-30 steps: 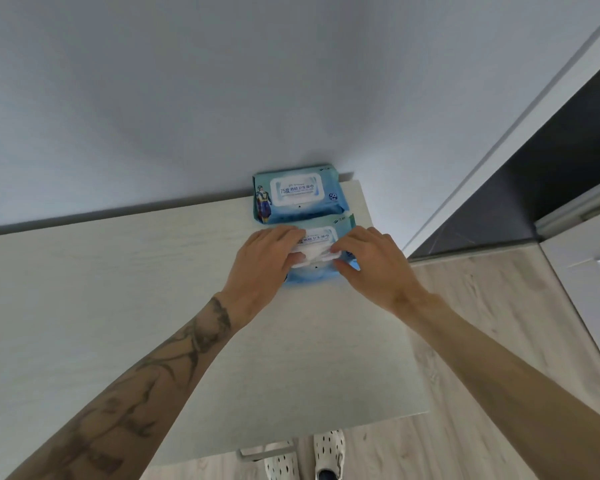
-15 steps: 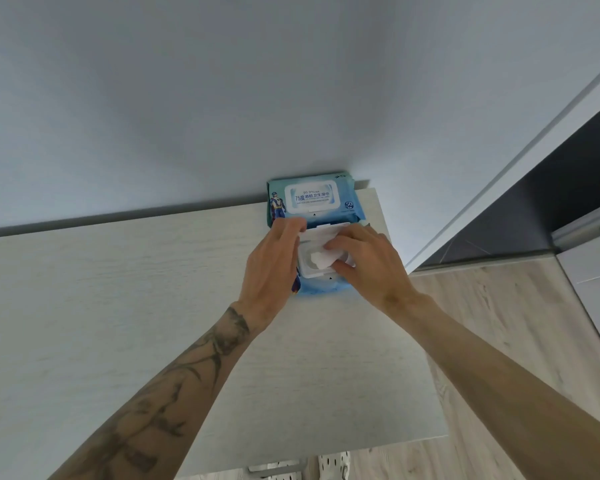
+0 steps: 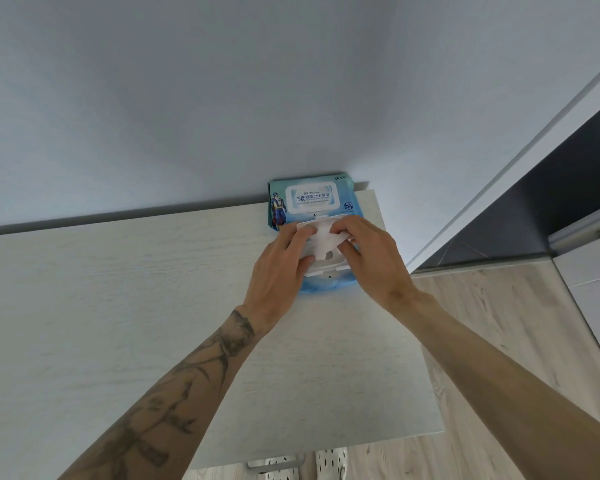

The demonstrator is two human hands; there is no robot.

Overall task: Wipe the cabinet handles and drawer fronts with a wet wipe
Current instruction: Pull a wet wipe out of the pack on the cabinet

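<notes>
Over the centre-right pack (image 3: 326, 286), a wet wipe (image 3: 321, 241) is now pinched by left hand (image 3: 278, 271) and right hand (image 3: 373, 259) fingers (image 3: 347, 227) (lid opened; wiping pending).

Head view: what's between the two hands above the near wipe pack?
A white wet wipe, pinched by left hand and right hand, spans the gap over the near pack. Head view.

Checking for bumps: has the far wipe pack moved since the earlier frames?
No. The far wipe pack lies at the cabinet top's back right corner, as before.
</notes>
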